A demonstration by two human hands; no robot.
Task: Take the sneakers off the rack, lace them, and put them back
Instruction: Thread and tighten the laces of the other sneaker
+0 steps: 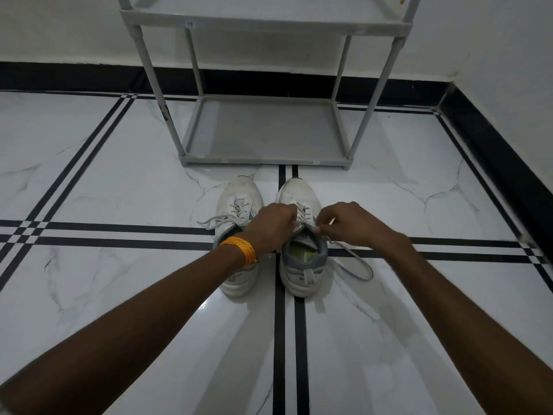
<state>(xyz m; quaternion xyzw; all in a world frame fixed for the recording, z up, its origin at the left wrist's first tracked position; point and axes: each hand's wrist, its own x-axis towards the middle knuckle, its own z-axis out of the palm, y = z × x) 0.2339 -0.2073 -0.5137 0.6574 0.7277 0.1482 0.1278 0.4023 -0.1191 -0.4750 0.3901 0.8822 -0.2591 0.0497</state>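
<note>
Two white sneakers with grey collars stand side by side on the floor, toes toward the rack. The left sneaker has loose laces trailing to its left; my left forearm covers its heel. Both hands are at the tongue of the right sneaker. My left hand, with an orange band on the wrist, pinches the lace at the left of the tongue. My right hand pinches the other lace end at the top eyelets. A long lace loop trails on the floor to the right of this shoe.
A grey shoe rack stands just beyond the sneakers against the white wall, its bottom shelf bare. The floor is white marble tile with black stripe lines. A black skirting runs along the wall and the right-hand corner.
</note>
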